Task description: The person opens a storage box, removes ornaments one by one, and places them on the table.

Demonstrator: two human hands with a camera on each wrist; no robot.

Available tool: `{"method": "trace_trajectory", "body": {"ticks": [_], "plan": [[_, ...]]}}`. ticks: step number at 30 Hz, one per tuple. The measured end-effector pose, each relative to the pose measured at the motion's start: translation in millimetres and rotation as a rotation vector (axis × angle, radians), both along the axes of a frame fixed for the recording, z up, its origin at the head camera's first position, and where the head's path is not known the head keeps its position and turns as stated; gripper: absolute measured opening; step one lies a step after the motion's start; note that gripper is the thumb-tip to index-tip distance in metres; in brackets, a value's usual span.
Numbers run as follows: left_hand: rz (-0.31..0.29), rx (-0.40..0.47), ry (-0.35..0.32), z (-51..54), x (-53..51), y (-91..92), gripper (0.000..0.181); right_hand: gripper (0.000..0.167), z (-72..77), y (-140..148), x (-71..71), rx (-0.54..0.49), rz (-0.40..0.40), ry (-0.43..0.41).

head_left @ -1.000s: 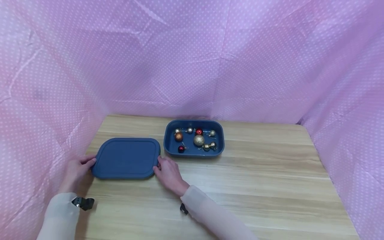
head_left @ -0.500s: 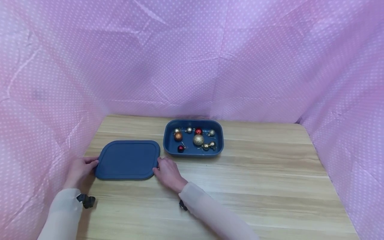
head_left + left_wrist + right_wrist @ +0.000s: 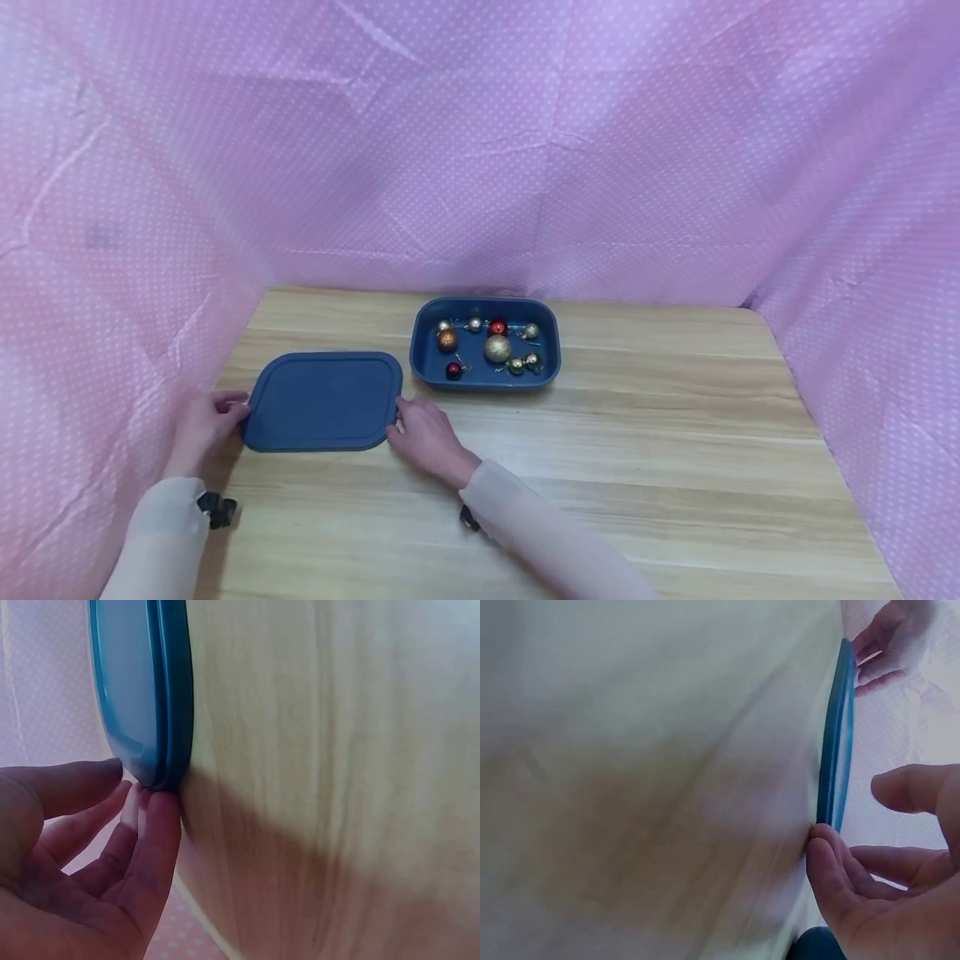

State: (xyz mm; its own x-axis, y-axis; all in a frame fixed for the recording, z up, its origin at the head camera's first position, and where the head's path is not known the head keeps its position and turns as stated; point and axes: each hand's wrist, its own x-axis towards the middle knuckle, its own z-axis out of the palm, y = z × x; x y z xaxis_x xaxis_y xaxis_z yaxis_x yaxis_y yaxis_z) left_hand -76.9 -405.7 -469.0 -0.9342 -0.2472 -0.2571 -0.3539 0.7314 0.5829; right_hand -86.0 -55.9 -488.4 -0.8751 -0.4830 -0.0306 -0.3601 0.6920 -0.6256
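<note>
A flat dark-blue lid [image 3: 324, 402] with rounded corners lies on the wooden table, at the left in the head view. At its left end is my left hand [image 3: 206, 427]; in the left wrist view the fingertips [image 3: 161, 806] touch the lid's end and the thumb is close to its upper edge. My right hand [image 3: 431, 439] is at the opposite end. In the right wrist view its fingertips [image 3: 825, 840] touch the lid's edge, while the thumb stands apart. Behind and right of the lid stands a blue box [image 3: 486, 387], uncovered, holding several small ornament balls.
The balls include a large gold glitter one [image 3: 497, 349], an orange one [image 3: 447, 340] and a dark red one [image 3: 453, 371]. Pink dotted cloth [image 3: 480, 167] hangs behind the wooden table [image 3: 660, 433] and along both sides.
The lid has come down slightly and its left end has shifted right, with my left hand following. Both thumbs have loosened from its edge. The box has stayed in place.
</note>
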Motion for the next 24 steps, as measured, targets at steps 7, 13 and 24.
{"method": "trace_trajectory", "body": {"ticks": [7,13,24], "plan": [[-0.063,-0.091,0.098,4.6,14.4,19.9,0.047,0.056,6.3,13,16.8,-0.076,0.03,-0.146],[-0.019,-0.092,0.194,12.7,20.3,52.8,0.061,0.057,8.6,33,27.0,-0.151,0.078,-0.128],[-0.074,0.02,0.501,21.0,22.6,116.8,0.06,0.055,15.3,68,39.2,-0.212,0.072,-0.058]]}}
